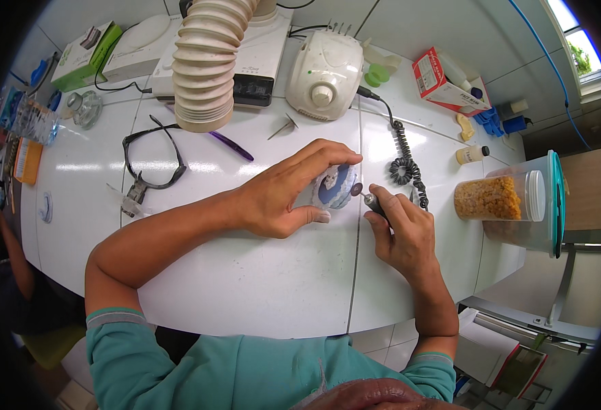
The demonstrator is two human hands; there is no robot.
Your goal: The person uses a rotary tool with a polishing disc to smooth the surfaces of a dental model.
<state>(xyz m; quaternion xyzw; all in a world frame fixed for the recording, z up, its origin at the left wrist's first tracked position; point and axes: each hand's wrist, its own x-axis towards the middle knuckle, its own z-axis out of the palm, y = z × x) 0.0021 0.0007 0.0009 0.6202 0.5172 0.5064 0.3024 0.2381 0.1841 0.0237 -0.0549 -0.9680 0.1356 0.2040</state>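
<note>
My left hand (280, 195) is closed around the rim of a blue and white dental plaster model (347, 183), with the fingers on its far side and the thumb near its lower edge. The model is tilted up above the white tabletop. My right hand (407, 236) grips a rotary handpiece (377, 204) like a pen. On the tool's tip sits a small dark round disc (356, 189), right beside the model's right side; whether they touch I cannot tell. A coiled black cord (403, 157) runs from behind my right hand to a white control box (326, 75).
Over the table hangs a ribbed suction hose (211, 61). Safety glasses (153, 154) and a purple pen-like tool (228, 143) lie to the left. At right are a jar of yellow granules (492, 198), a small bottle (472, 154) and a red-white carton (444, 82). Another person's arm (15, 249) shows far left.
</note>
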